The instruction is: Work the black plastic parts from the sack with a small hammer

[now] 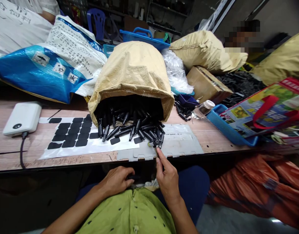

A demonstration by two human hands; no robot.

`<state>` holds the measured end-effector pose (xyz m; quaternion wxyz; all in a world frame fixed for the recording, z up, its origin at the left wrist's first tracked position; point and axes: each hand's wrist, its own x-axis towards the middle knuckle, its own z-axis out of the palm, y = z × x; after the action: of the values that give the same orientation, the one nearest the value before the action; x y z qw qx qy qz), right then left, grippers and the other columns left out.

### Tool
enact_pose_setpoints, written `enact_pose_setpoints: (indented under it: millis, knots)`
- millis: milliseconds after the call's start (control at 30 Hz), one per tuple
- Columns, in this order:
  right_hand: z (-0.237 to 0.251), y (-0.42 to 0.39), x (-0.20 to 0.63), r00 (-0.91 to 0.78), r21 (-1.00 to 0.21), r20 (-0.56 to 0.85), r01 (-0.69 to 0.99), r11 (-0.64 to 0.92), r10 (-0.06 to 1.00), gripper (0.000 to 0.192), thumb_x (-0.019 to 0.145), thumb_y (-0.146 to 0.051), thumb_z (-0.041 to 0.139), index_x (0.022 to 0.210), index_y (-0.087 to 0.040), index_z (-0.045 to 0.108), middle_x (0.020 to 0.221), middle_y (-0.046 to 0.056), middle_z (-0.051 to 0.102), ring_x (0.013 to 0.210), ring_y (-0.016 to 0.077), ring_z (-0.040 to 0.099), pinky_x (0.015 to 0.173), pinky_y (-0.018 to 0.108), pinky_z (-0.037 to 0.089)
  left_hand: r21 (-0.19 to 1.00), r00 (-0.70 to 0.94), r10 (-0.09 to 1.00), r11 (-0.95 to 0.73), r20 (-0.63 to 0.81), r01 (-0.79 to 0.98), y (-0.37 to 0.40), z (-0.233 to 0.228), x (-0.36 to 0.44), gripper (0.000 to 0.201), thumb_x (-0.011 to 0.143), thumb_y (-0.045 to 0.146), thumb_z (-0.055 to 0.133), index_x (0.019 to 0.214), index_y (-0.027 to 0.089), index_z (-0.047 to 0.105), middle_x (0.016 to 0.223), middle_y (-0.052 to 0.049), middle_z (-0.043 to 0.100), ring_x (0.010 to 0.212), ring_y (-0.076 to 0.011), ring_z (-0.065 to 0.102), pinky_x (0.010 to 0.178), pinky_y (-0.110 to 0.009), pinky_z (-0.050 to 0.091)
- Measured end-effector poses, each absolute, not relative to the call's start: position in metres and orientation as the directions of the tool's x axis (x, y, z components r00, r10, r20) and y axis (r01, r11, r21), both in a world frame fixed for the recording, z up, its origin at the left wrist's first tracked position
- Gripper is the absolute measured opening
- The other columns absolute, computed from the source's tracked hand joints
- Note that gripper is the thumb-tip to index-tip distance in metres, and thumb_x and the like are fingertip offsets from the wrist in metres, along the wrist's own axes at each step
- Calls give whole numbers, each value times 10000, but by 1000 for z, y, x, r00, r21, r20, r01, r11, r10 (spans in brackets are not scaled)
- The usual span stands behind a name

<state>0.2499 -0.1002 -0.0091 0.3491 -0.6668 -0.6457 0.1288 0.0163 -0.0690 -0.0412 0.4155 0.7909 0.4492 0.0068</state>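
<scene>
A tan woven sack (133, 70) lies on its side on the wooden table (212, 136), spilling several black plastic parts (130, 128) from its mouth. My right hand (167, 177) is below the table's front edge, pinching a thin stick-like tool (156, 151) whose tip touches a black part (154, 142) at the edge of the pile. My left hand (116, 180) rests low against my lap, fingers closed around a small black part (133, 177). A white sheet with several black adhesive pads (72, 133) lies left of the sack.
A white power bank (22, 118) with a cable sits at the left. Blue-white bags (49, 65) lie behind it. A blue tray (227, 128) with printed cartons, a small bottle (204, 109), a cardboard box (205, 84), more sacks and another person stand at the right.
</scene>
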Motion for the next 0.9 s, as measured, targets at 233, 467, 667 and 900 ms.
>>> enact_pose_setpoints:
  millis: [233, 467, 667, 900]
  knots:
    - [-7, -102, 249, 113, -600, 303, 794, 97, 946, 447, 1039, -233, 466, 1475, -252, 560, 1359, 55, 682, 1199, 187, 684, 1038, 271, 541, 517, 485, 687, -183, -541, 836, -62, -73, 4, 457, 805, 354, 644, 1257, 298, 683, 1281, -84, 711, 1199, -315, 653, 926, -386, 523]
    - [-5, -105, 249, 59, -590, 296, 796, 134, 953, 453, 1041, -214, 457, 1482, -256, 553, 1342, 53, 692, 1190, 181, 686, 1085, 285, 514, 831, 777, 572, -273, -264, 484, -19, 76, 22, 281, 934, 420, 551, 855, 228, 741, 721, 18, 704, 634, -144, 604, 567, -232, 398]
    - [-11, -107, 248, 68, -587, 289, 801, 121, 955, 474, 1034, -189, 444, 1494, -251, 538, 1283, 68, 720, 1162, 192, 698, 1061, 297, 529, 566, 539, 842, -452, 15, 690, 42, 95, 106, 251, 919, 402, 579, 898, 245, 774, 836, -39, 762, 793, -214, 692, 662, -280, 438]
    - [-12, -106, 248, 82, -581, 292, 807, 109, 953, 476, 1028, -171, 431, 1478, -251, 563, 1134, 72, 764, 1109, 199, 719, 1048, 295, 534, 373, 541, 822, -453, -176, 809, 69, 74, 185, 366, 823, 356, 709, 1080, 103, 771, 1096, -243, 746, 1058, -340, 712, 842, -379, 529]
